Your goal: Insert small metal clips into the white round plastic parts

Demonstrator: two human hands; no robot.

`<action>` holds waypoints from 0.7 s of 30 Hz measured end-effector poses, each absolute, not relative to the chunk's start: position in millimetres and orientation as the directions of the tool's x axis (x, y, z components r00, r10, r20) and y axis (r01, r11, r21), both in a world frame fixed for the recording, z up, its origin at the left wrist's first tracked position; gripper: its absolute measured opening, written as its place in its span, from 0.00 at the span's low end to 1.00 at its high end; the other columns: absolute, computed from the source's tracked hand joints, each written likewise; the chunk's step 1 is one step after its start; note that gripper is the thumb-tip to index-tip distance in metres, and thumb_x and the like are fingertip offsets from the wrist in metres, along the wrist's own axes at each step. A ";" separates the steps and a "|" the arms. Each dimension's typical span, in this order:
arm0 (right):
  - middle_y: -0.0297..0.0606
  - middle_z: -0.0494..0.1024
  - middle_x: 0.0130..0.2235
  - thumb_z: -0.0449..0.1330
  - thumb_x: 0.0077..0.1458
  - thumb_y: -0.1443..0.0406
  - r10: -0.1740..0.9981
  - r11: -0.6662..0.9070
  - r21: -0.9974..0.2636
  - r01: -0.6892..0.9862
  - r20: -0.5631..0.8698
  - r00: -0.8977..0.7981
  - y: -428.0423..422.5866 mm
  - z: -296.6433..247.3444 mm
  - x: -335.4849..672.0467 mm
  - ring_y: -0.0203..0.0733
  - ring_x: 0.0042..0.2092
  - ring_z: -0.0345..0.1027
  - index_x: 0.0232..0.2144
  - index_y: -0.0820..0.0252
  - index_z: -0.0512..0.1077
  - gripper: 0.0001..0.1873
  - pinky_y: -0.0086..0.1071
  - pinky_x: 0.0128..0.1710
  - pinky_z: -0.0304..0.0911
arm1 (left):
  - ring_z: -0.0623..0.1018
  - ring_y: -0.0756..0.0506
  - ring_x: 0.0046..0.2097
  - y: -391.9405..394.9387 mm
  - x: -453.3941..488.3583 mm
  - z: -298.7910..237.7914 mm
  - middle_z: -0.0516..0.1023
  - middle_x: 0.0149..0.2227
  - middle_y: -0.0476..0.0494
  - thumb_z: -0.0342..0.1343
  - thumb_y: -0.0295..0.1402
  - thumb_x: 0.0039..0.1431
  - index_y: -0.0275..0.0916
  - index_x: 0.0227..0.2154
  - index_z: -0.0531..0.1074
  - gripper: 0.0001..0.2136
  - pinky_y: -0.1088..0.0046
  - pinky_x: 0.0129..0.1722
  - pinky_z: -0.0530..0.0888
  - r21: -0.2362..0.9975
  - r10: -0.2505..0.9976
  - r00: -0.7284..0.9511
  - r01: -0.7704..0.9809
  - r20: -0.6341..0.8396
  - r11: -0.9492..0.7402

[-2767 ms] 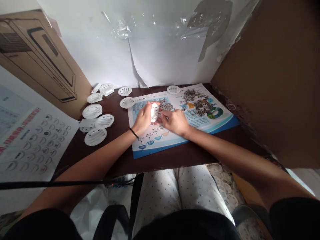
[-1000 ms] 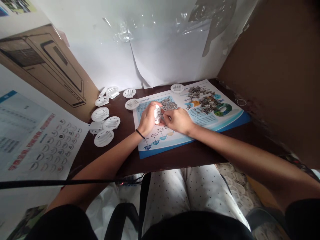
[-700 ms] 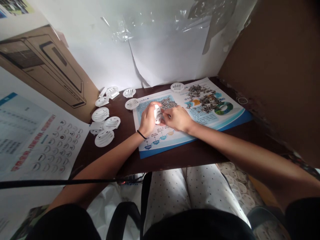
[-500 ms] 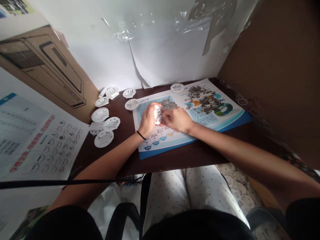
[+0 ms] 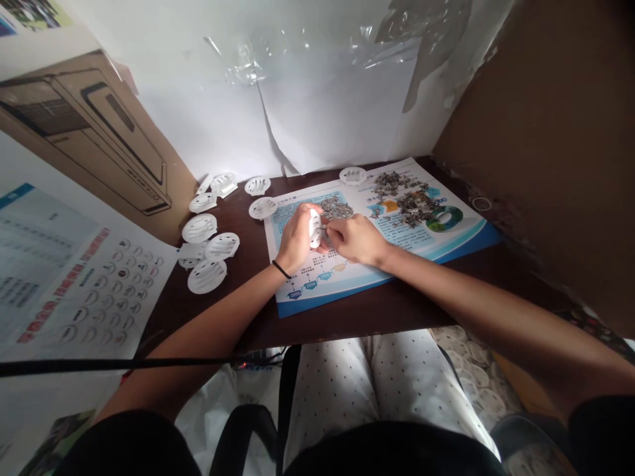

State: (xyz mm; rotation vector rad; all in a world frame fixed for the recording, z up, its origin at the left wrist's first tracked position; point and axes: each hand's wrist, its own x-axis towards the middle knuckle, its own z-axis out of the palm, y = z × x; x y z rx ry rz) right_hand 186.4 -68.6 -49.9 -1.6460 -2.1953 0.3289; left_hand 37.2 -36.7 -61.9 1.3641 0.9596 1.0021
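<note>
Disc (image 5: 315,229), white and slotted, is in the left hand (image 5: 296,237), raised above the printed sheet (image 5: 297,307) and tilted on edge, its slots facing right. The left hand grasps it, the thumb over the top. The right hand (image 5: 358,239) has its fingers curled in at the disc's right edge; what lies between the fingertips is too small to make out, so I cannot tell whether they grip anything. Just behind the hands, a silvery pile (image 5: 338,207) of small metal parts lies on the sheet; two darker piles, an upper (image 5: 388,183) and a lower (image 5: 415,207), lie farther right. More white discs (image 5: 207,275) sit on the dark surface (image 5: 262,328) at the left, some overlapping. One pale disc (image 5: 262,208) lies at the sheet's left edge, another (image 5: 352,175) at its far edge. A brown box (image 5: 114,142) stands at the left, and a black band (image 5: 281,269) rings the left wrist.
</note>
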 end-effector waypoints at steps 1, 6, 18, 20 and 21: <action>0.40 0.74 0.27 0.49 0.61 0.67 0.957 0.287 -0.399 0.871 0.154 -0.245 -68.7 -50.2 186.3 0.40 0.28 0.65 0.31 0.60 0.76 0.15 0.37 0.34 0.56 | 0.74 0.54 0.20 -37.0 37.2 -62.6 0.79 0.35 0.46 0.42 0.50 0.65 0.40 0.41 0.68 0.19 0.78 0.18 0.74 0.999 0.953 0.301 -0.008 0.043 -0.043; 0.41 0.76 0.28 0.48 0.61 0.67 0.963 0.266 -0.384 0.884 0.150 -0.225 -69.7 -50.8 185.0 0.42 0.29 0.67 0.34 0.60 0.77 0.16 0.37 0.33 0.55 | 0.75 0.52 0.21 -38.6 37.8 -64.8 0.77 0.32 0.48 0.44 0.48 0.64 0.40 0.40 0.69 0.18 0.77 0.18 0.75 0.999 0.963 0.266 -0.014 0.045 -0.043; 0.35 0.68 0.21 0.49 0.61 0.68 0.951 0.309 -0.441 0.843 0.128 -0.281 -67.7 -45.3 188.9 0.39 0.26 0.63 0.31 0.59 0.75 0.15 0.36 0.34 0.57 | 0.74 0.54 0.20 -38.6 38.9 -68.5 0.76 0.33 0.48 0.43 0.49 0.65 0.41 0.40 0.69 0.18 0.78 0.17 0.75 0.997 0.967 0.242 0.001 0.081 -0.083; 0.34 0.68 0.21 0.49 0.60 0.68 0.949 0.314 -0.438 0.842 0.129 -0.287 -67.3 -45.2 189.5 0.39 0.26 0.63 0.30 0.59 0.75 0.14 0.36 0.34 0.57 | 0.74 0.54 0.20 -38.6 39.1 -68.6 0.76 0.33 0.48 0.43 0.49 0.65 0.41 0.40 0.68 0.17 0.78 0.17 0.75 0.997 0.968 0.241 -0.003 0.069 -0.071; 0.34 0.68 0.21 0.50 0.60 0.68 0.949 0.314 -0.437 0.843 0.128 -0.288 -67.3 -45.0 189.6 0.39 0.26 0.62 0.30 0.59 0.75 0.14 0.36 0.34 0.56 | 0.73 0.54 0.20 -38.5 39.1 -68.3 0.76 0.33 0.48 0.43 0.49 0.65 0.41 0.40 0.68 0.17 0.78 0.17 0.75 0.998 0.968 0.240 -0.004 0.066 -0.068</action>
